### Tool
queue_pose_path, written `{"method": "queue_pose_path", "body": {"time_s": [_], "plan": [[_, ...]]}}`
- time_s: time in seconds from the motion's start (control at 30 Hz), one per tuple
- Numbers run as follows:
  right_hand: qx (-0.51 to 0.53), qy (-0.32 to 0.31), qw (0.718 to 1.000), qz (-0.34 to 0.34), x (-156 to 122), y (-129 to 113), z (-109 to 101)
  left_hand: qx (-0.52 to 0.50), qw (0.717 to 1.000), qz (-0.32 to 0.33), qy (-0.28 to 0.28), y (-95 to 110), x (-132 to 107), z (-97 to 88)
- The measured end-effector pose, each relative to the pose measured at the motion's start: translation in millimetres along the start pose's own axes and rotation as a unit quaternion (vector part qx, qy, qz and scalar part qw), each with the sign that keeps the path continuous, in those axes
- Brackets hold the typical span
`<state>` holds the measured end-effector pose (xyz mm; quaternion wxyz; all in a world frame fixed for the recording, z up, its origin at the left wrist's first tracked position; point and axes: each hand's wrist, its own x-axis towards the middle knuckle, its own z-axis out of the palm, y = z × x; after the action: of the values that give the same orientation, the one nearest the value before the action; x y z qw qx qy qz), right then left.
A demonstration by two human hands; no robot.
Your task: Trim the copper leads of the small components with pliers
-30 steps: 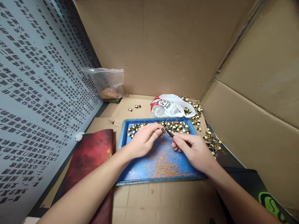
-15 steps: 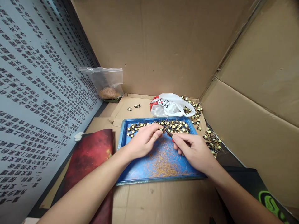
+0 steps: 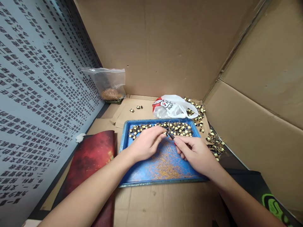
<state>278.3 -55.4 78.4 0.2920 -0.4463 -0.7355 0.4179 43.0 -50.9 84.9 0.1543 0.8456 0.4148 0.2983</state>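
Over the blue tray (image 3: 137,181), my left hand (image 3: 149,142) pinches a small coil transformer (image 3: 166,134) with yellow tape and a black body, partly hidden by the fingers. My right hand (image 3: 193,151) is wrapped round wire cutters (image 3: 170,136); their dark tip reaches the transformer, and a bit of red handle shows by the thumb. Along the tray's far side lie many similar transformers (image 3: 181,127) with thin copper leads. Below my hands, a heap of short copper wire clippings (image 3: 167,170) covers the tray floor.
More transformers (image 3: 215,143) are piled right of the tray, beside a white plastic bag (image 3: 174,107). A zip bag of copper clippings (image 3: 111,94) stands back left. A red mat (image 3: 92,154) lies left. Cardboard walls (image 3: 180,47) close off the back and right.
The cutters and the transformer have shifted slightly between my fingers. Both hands stay at nearly the same place over the tray.
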Motion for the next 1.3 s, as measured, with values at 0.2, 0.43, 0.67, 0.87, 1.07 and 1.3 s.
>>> {"method": "queue_pose_path", "body": {"time_s": [0.2, 0.43, 0.67, 0.87, 1.07, 1.3], "plan": [[-0.008, -0.008, 1.0, -0.013, -0.7, -8.3, -4.3, -0.206, 0.976, -0.068, -0.024, 5.6, 3.8, -2.9], [0.052, 0.004, 0.999, 0.0, -1.9, -5.5, 1.6, -0.33, 0.937, -0.11, -0.024, 2.1, 2.2, 2.9], [0.067, 0.041, 0.997, 0.001, 0.2, 1.5, 2.9, -0.208, 0.974, -0.083, 0.016, 3.0, 3.0, -1.1], [0.11, 0.034, 0.993, 0.03, 0.0, -3.1, 1.9, -0.187, 0.981, -0.055, 0.015, 2.0, 3.3, -0.6], [0.135, 0.022, 0.99, 0.044, -0.6, -5.2, 1.2, -0.166, 0.985, -0.043, 0.003, 3.7, 3.4, -1.1], [0.062, 0.024, 0.998, 0.023, -0.1, 2.5, 2.6, -0.048, 0.999, -0.009, 0.004, -4.1, 0.5, 2.4]]}}
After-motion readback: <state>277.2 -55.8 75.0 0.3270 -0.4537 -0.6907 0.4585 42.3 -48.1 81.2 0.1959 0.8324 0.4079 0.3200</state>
